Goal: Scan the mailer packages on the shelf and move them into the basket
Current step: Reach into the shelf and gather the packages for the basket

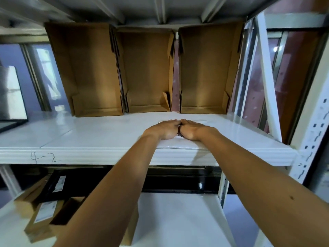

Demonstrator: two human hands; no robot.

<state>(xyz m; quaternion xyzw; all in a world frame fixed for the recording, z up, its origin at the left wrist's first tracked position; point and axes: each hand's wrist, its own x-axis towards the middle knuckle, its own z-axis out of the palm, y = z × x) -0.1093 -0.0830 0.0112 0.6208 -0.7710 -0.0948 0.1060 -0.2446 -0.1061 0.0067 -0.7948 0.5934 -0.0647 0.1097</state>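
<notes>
A white mailer is being pressed flat on the shelf, right at its front lip and toward the shelf's right half. It is lying directly beneath both hands, so no reach is being called for. The left hand is being laid palm-down on its left part and the right hand on its right part, thumbs touching at the middle; both hands are lying open and flat, fingers together, clamped on nothing. Neither hand is being placed nearer than the other.

The mailer's long axis appears to be running from 9 to 3 o'clock, along the shelf edge, with its near edge overhanging slightly toward 6 o'clock. A dark patch, probably a label, is being glimpsed between the heels of the palms, but it cannot be read.

The coming move is being judged as a slide toward 6 o'clock, off the lip. Three empty cardboard boxes are being left standing at 12 o'clock. Neither basket nor scanner is being shown.
</notes>
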